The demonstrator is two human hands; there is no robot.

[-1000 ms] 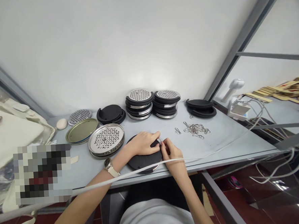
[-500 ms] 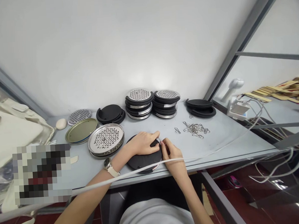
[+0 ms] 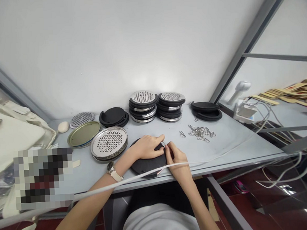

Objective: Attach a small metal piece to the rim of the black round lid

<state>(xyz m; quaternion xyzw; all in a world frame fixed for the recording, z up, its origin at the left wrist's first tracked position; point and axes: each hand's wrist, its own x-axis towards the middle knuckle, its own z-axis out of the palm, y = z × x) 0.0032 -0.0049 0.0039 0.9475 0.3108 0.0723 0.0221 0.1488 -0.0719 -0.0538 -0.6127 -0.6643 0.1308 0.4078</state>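
A black round disc (image 3: 148, 165) with a silvery rim showing at its right side lies near the table's front edge. My left hand (image 3: 147, 146) presses on it from above, thumb and forefinger closed about its upper right edge. At that same edge my right hand (image 3: 177, 156) has its fingertips pinched together; the small thing between them is too hidden to name. To the right of my hands lies a loose pile of small metal clips (image 3: 201, 132), with a single clip (image 3: 182, 134) apart from it.
Two stacks of black-rimmed perforated metal discs (image 3: 143, 97) stand by the wall. Further left are black discs (image 3: 113, 115), a silver perforated disc (image 3: 109, 142) and an olive lid (image 3: 84, 133). Black rings (image 3: 207, 116) lie at right. A white cable (image 3: 136, 175) crosses before my wrists.
Hardly anything differs. Both hands stay at the disc's upper right edge, and the view has shifted very slightly.
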